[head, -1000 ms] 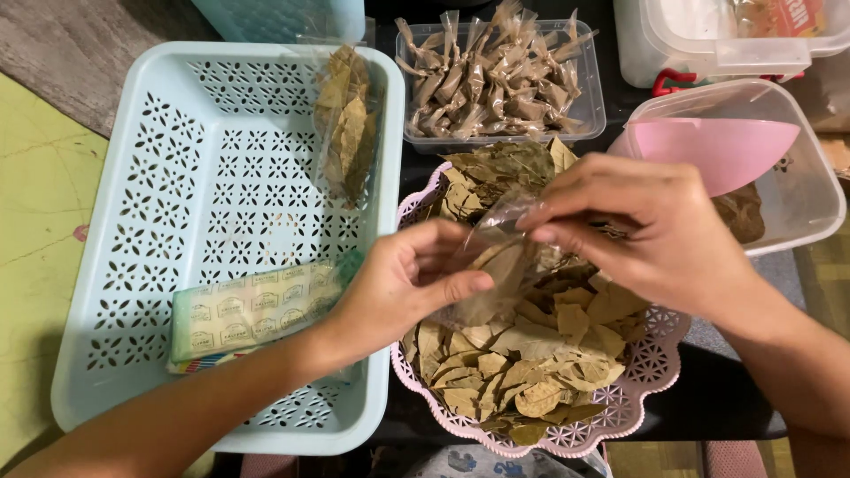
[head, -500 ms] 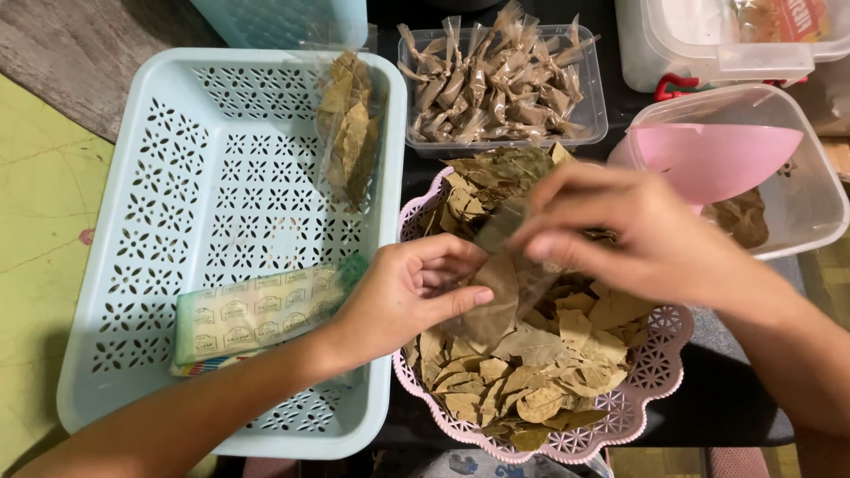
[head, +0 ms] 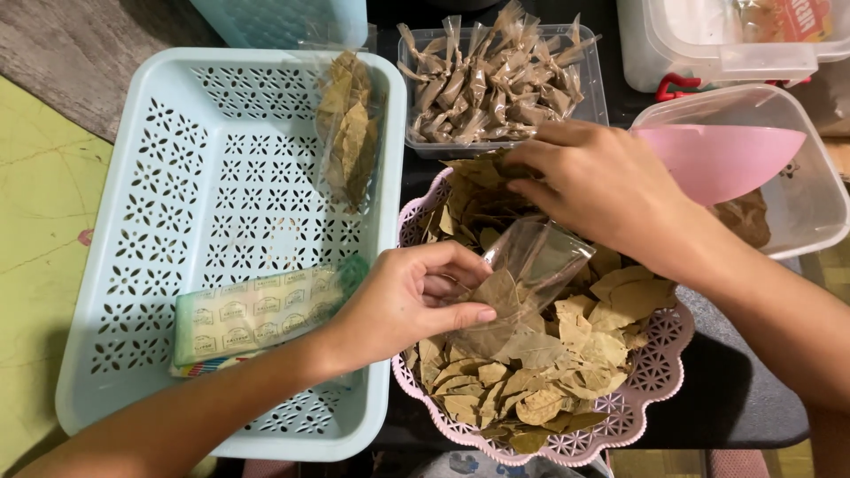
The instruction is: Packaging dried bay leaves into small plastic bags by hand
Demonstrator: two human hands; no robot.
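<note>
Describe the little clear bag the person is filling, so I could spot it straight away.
Find the pink basket of dried leaves at the centre. Above it, the left hand pinches a small clear bag, mouth open towards the right hand. Unlike the filled bag in the blue tray, it holds few leaves.

Two bare hands worked there, beside one pale blue perforated plastic basket, one pink scalloped plastic basket, one pink plastic bowl and three clear plastic tubs, dried leaves beyond counting.
</note>
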